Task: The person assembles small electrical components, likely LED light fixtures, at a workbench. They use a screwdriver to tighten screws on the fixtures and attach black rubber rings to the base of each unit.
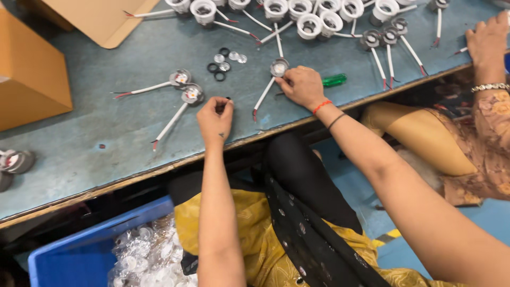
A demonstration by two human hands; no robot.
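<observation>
Left hand (215,118) at frame centre, fingertips pinching small black ring (227,99) just above blue-grey surface (106,133). Right hand (303,86) right of it, fingers pressed on round lamp module (278,67) with white lead, lying on surface. Green screwdriver (333,80) just beside right hand. Loose rings and clear lenses (226,61) upper centre. Another person's hand (487,42) upper right.

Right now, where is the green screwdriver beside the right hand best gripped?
By the green screwdriver's handle, from above. It lies flat on the table, its tip end hidden behind the right hand, so only the handle's exposed right end is free for fingers.
</observation>
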